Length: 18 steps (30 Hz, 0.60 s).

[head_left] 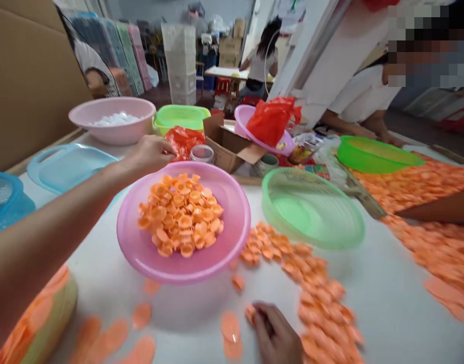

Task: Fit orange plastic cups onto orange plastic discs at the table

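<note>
My left hand reaches across to the far left rim of a pink basin, fingers curled together; what they hold, if anything, is hidden. Inside that basin lies a heap of small orange plastic caps. Near the front edge of the white table, my right hand pinches one small orange cap between thumb and fingers. Flat orange oval discs lie just left of it. A curved band of many orange caps stretches along its right side.
A pale green basket stands right of the pink basin. Blue trays and a pink bowl of white pieces sit back left. A cardboard box stands behind. At right, a person's arm rests over more orange pieces.
</note>
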### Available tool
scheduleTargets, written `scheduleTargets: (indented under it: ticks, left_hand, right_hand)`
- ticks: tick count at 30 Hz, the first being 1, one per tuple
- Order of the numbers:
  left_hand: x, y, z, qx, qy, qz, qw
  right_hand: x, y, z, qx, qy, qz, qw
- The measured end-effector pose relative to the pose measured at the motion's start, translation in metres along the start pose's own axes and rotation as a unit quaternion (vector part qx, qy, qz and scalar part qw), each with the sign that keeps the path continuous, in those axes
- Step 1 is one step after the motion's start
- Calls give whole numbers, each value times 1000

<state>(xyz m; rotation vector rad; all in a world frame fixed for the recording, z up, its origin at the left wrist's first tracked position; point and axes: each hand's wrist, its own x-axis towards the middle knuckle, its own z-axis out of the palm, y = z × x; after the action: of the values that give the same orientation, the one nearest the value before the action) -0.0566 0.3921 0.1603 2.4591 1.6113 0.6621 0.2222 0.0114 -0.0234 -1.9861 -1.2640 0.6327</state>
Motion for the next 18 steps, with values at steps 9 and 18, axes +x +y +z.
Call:
scheduleTargets:
  ticks: [9, 18]
  left_hand:
    - [-219, 184, 16, -169, -206, 102, 958]
    - [-315, 176, 139, -206, -159, -70, 963]
  right_hand:
    - [-4, -23, -22, 218, -73, 126, 965]
    - [2, -33, -8, 207, -146, 140, 957]
